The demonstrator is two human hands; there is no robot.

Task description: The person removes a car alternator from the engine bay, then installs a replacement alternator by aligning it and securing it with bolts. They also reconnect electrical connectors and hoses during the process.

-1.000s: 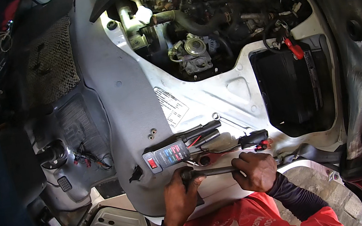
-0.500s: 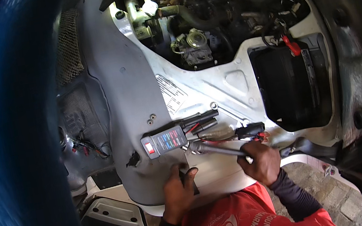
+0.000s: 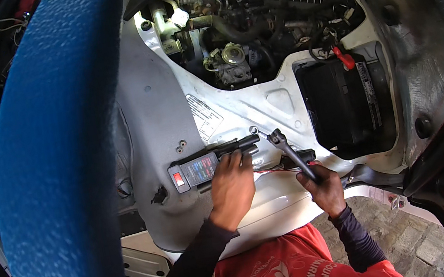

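Observation:
My right hand (image 3: 326, 188) is closed around the dark handle of a ratchet-type wrench (image 3: 295, 155), its head tilted up and away over the white panel. My left hand (image 3: 234, 188) reaches over the right end of a black handheld tester (image 3: 195, 173) with a red switch. Its fingers are stretched out and touch or lie just over the black rods beside the tester; the fingertips' contact is partly hidden. A black cylindrical rod (image 3: 247, 140) lies at the tester's far side. Close to the right hand are a black clamp-like piece and red wire (image 3: 266, 171).
The engine (image 3: 232, 62) sits exposed in the opening ahead. A battery (image 3: 337, 103) with a red terminal cover (image 3: 344, 59) fills the right recess. A combination wrench's ring end (image 3: 254, 130) rests on the white panel (image 3: 251, 103). A large blue padded edge (image 3: 61, 167) blocks the left side.
My left hand has moved up and right from the panel's front edge to the tester and rods. My right hand has swung the wrench's head upward, off the panel. The view has shifted slightly.

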